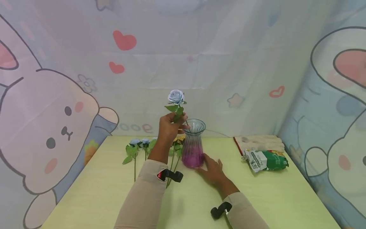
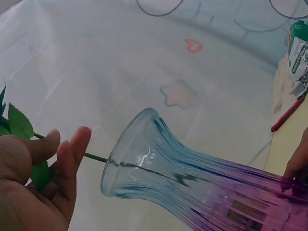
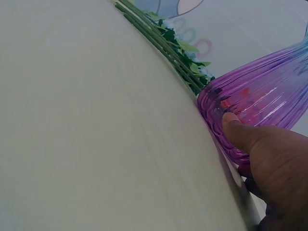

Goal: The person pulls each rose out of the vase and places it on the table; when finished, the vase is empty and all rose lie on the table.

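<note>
My left hand (image 1: 169, 128) pinches the stem of a light blue artificial rose (image 1: 175, 97) just below its leaves. In the left wrist view the thin green stem (image 2: 96, 157) passes through the rim and down inside a glass vase (image 2: 139, 154). This ribbed vase (image 1: 193, 144) stands upright on the table, blue at its flared mouth and purple at its base. Low on its right side my right hand (image 1: 213, 170) grips it, thumb (image 3: 233, 126) against the purple glass in the right wrist view. The bloom is outside the left wrist view.
More blue roses (image 1: 135, 142) and yellow flowers (image 1: 180, 139) lie on the table (image 1: 94, 181) left of the vase, partly behind my left forearm. At the back right a green and white packet (image 1: 267, 160) lies before a cream-coloured flat item (image 1: 260, 142) with a red edge.
</note>
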Demonstrator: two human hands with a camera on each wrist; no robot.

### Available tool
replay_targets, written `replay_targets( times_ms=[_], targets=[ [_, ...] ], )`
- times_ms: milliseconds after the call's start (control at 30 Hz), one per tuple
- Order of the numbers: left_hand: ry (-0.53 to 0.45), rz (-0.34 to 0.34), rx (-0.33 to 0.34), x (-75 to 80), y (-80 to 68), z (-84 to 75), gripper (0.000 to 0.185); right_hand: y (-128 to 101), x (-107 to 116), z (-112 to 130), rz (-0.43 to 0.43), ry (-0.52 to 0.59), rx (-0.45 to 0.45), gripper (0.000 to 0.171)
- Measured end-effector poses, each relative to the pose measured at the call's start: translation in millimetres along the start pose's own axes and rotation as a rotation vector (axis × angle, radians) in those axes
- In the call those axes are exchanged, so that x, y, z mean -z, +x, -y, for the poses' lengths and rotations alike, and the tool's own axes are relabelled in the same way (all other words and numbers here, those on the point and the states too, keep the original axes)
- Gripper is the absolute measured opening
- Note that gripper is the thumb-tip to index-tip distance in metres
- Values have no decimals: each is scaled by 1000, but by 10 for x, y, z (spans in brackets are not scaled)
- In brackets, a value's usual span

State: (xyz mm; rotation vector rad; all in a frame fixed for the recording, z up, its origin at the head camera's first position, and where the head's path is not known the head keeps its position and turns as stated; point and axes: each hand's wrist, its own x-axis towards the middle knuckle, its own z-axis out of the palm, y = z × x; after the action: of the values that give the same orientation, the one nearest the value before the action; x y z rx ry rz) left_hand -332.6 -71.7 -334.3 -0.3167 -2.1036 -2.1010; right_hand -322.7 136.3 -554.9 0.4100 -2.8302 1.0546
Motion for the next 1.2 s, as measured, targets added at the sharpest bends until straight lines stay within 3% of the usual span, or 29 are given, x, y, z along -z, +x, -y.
replay_targets(
  times_ms=[233, 500, 733, 967, 1200],
  targets=[
    [-114, -49, -74, -2, 34, 37, 31, 23, 28, 1, -9, -5, 10, 82],
    [-362, -94, -20, -135, 41, 144, 32, 41, 31, -30, -13, -37, 20, 83],
    [-307, -122, -35, -145, 44, 156, 33, 38, 13, -25, 4, -33, 11, 84],
    [-425, 3, -120, -159, 64, 162, 33, 49, 32, -30, -1, -40, 14, 84],
    [-457, -93, -174, -180, 88, 213, 32, 38, 23, -29, -3, -44, 3, 84]
  ],
)
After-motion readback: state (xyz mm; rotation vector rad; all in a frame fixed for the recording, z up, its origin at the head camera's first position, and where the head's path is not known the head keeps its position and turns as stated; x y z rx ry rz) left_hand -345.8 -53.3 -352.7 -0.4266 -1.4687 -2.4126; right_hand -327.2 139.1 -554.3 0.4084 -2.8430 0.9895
